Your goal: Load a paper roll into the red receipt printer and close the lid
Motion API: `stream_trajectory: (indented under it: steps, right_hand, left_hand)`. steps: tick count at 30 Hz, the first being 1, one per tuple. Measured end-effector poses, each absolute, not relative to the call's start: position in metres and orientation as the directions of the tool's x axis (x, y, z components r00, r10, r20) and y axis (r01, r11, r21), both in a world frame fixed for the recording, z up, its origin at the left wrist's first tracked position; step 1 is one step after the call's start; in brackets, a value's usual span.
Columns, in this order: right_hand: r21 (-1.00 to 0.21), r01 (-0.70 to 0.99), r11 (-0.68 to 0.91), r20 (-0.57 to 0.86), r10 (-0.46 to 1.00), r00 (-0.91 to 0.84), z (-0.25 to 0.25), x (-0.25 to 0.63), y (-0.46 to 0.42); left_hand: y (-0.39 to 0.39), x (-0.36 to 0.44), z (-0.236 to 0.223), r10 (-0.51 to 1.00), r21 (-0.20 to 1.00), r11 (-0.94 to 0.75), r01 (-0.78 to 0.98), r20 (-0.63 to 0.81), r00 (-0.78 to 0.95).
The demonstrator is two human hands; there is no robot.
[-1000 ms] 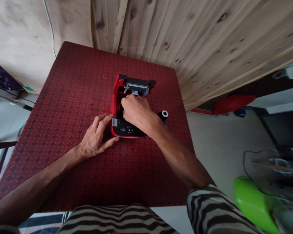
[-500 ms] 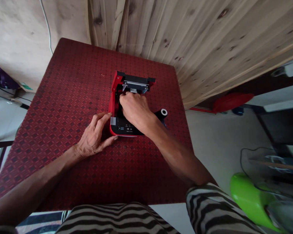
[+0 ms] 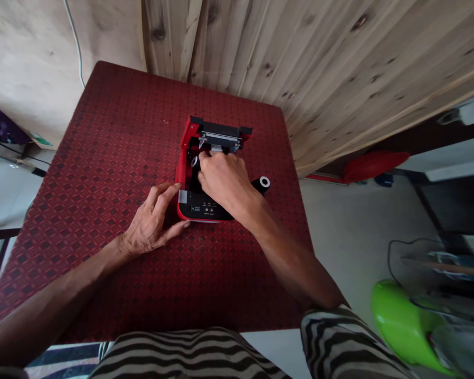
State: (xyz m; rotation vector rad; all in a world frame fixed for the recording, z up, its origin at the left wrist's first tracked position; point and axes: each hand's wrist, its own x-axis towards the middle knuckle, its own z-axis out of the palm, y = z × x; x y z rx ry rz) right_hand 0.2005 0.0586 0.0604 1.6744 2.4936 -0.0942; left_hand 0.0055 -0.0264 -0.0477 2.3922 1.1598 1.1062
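A red and black label printer (image 3: 185,208) stands on the table with its lid (image 3: 221,129) raised. My left hand (image 3: 152,218) grips its near left corner, fingers along the side and thumb at the front edge. Inside the printer's bay, my right hand (image 3: 227,176) is closed round a dark ribbon roll (image 3: 195,162); its pale ring-shaped end shows left of the fingers, while the rest is hidden under the hand. A second black roll with a white core (image 3: 264,182) lies right of the printer, partly covered by my right forearm.
The table has a red patterned cover (image 3: 114,137). Behind it rises a wooden plank wall (image 3: 268,58). A cable (image 3: 77,45) hangs at the back left. On the floor to the right stands a bright green object (image 3: 403,321).
My right hand has shifted slightly right inside the printer, and the ring-shaped roll end has come into view beside it. My left hand stays put.
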Motion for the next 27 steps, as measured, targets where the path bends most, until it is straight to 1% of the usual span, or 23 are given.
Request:
stream_trajectory:
  steps: [6, 11, 14, 20, 27]
  right_hand:
    - [0.021, 0.948, 0.316, -0.108, 0.944, -0.312, 0.068, 0.211, 0.049]
    - [0.001, 0.923, 0.385, -0.152, 0.912, -0.38, 0.064, 0.209, 0.052]
    - [-0.001, 0.919, 0.394, -0.159, 0.907, -0.389, 0.063, 0.205, 0.055]
    - [0.054, 0.901, 0.431, -0.213, 0.886, -0.411, 0.07, 0.196, 0.059]
    - [0.081, 0.888, 0.453, -0.268, 0.868, -0.418, 0.068, 0.195, 0.064]
  left_hand:
    - [-0.027, 0.005, -0.049, 0.767, 0.527, -0.637, 0.563, 0.505, 0.396]
    - [-0.027, 0.005, -0.05, 0.764, 0.523, -0.639, 0.564, 0.516, 0.388]
    - [-0.027, 0.005, -0.05, 0.765, 0.528, -0.639, 0.559, 0.516, 0.386]
    - [-0.027, 0.006, -0.05, 0.761, 0.533, -0.644, 0.549, 0.52, 0.389]
    - [-0.026, 0.006, -0.049, 0.744, 0.513, -0.661, 0.548, 0.542, 0.39]
